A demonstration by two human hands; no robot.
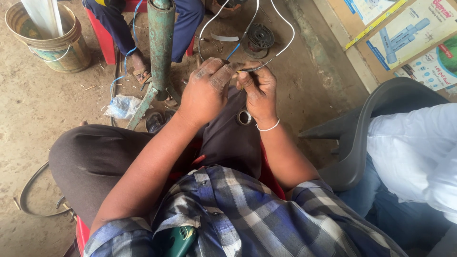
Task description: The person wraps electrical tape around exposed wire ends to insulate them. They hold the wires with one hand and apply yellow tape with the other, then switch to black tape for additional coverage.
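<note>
Beneath you lies a packed dirt floor (33, 109), brown and dusty, strewn with small scraps. At upper left stands a worn bucket (52, 45), beside a red plastic chair (104, 40). A green metal pipe (161, 43) rises upright at top centre, with a crumpled plastic bag (122, 105) near its foot. A dark wire spool (260, 37) rests on the ground beyond. A concrete strip (323, 52) runs diagonally at right, bordered by printed posters (414, 38). A dark grey plastic chair (362, 128) stands at your right. Daylight is soft and even.
</note>
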